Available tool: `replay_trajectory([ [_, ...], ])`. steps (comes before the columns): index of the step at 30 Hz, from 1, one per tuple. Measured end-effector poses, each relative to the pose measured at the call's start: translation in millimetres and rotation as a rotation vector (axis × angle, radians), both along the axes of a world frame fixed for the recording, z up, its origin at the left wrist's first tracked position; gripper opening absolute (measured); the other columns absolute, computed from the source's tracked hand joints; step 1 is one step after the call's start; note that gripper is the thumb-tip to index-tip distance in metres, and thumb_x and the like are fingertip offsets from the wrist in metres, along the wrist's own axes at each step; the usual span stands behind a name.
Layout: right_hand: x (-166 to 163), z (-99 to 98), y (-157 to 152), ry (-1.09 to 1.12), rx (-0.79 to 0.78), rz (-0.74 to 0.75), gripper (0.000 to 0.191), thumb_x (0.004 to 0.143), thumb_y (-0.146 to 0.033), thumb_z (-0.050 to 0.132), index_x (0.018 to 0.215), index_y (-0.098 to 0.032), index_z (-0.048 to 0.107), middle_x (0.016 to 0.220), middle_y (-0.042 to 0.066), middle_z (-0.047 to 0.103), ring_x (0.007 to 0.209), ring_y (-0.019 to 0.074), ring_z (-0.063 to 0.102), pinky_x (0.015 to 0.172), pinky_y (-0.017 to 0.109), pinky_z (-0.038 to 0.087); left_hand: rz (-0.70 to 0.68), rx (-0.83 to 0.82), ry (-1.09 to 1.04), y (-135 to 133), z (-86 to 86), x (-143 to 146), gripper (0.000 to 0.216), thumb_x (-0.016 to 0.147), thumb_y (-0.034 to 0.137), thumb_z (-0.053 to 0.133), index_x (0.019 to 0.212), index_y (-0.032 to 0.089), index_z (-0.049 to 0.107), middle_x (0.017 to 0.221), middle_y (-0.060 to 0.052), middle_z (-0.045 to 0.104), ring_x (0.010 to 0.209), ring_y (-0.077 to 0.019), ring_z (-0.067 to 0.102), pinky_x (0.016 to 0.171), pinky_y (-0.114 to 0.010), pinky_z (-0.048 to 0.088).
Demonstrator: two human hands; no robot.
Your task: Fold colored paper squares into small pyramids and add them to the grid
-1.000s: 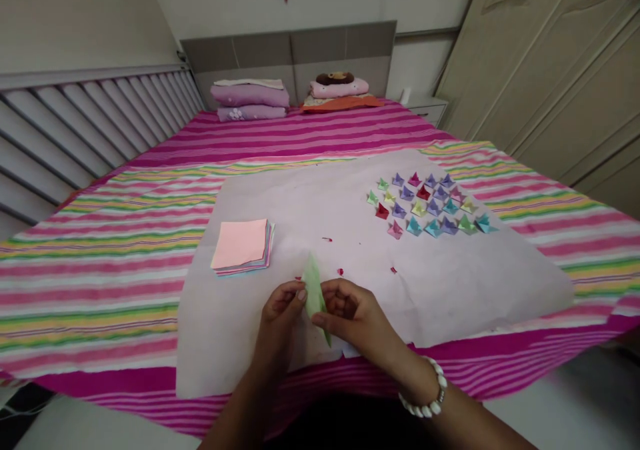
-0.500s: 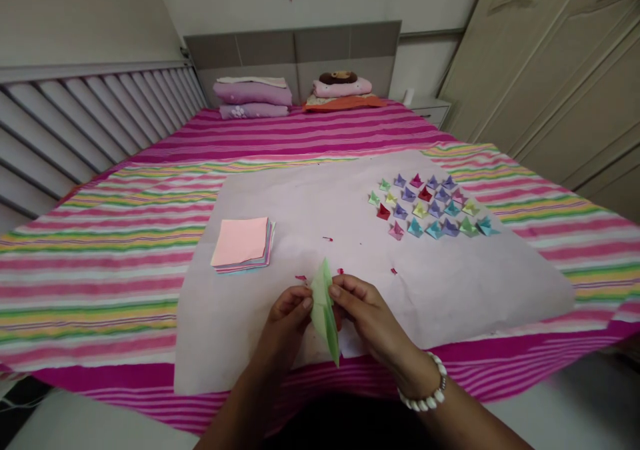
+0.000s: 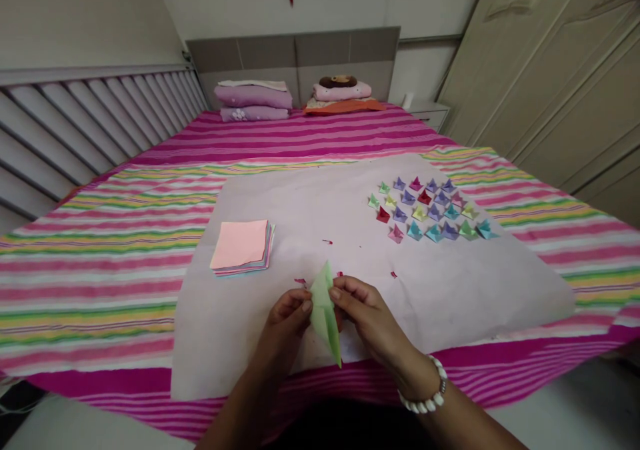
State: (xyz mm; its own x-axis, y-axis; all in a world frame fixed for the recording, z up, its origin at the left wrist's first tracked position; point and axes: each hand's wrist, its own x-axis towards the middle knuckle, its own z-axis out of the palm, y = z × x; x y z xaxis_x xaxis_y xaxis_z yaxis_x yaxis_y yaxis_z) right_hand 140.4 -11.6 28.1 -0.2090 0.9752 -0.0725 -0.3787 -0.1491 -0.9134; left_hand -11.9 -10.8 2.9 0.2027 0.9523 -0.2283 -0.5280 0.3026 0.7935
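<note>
Both my hands hold a folded light green paper [image 3: 324, 310], a narrow diamond shape standing on edge above the near part of the bed. My left hand [image 3: 286, 322] pinches its left side with closed fingers. My right hand [image 3: 367, 317], a white bead bracelet on the wrist, pinches the right side. To the left lies a stack of square coloured papers [image 3: 242, 246] with a pink sheet on top. At the right, several small folded paper pieces [image 3: 430, 209] in many colours are set out in rows.
A large pale sheet of paper [image 3: 475, 283] covers the striped pink bedspread [image 3: 100, 250]. Tiny red scraps [image 3: 327, 242] lie near my hands. Folded bedding [image 3: 253, 98] and pillows sit by the headboard. A slatted rail runs on the left, wardrobe doors [image 3: 560, 77] on the right.
The green paper has turned from a thin slanted strip into a wider diamond between my fingers and now sits slightly further right. Both hands kept hold of it.
</note>
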Motion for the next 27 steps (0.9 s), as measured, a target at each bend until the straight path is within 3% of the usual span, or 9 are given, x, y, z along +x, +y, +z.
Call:
replay_trajectory([
  [13, 1, -3.0, 0, 0.019, -0.031, 0.019, 0.021, 0.081, -0.037, 0.067, 0.078, -0.017, 0.065, 0.053, -0.004, 0.056, 0.047, 0.0082, 0.048, 0.049, 0.021, 0.037, 0.006, -0.006, -0.027, 1, -4.9, 1, 0.024, 0.063, 0.031, 0.083, 0.076, 0.020, 0.066, 0.065, 0.003, 0.068, 0.059, -0.0104, 0.060, 0.060, -0.022, 0.046],
  [21, 4, -4.9, 4, -0.031, 0.036, -0.011, 0.024, 0.071, -0.028, 0.073, 0.092, -0.020, 0.064, 0.072, -0.002, 0.063, 0.057, 0.0108, 0.055, 0.051, 0.022, 0.042, 0.091, 0.096, 0.254, 3, -10.9, -2, 0.022, 0.065, 0.031, 0.080, 0.078, 0.018, 0.068, 0.074, 0.001, 0.068, 0.070, -0.0111, 0.059, 0.067, -0.022, 0.046],
  [27, -1, -14.8, 6, -0.072, 0.073, 0.032, 0.012, 0.071, -0.026, 0.069, 0.079, -0.020, 0.062, 0.063, -0.003, 0.060, 0.056, 0.0120, 0.054, 0.052, 0.023, 0.041, 0.085, 0.132, 0.473, 3, -10.4, -1, 0.023, 0.071, 0.034, 0.074, 0.084, 0.017, 0.066, 0.053, 0.007, 0.050, 0.051, -0.0069, 0.044, 0.050, -0.018, 0.036],
])
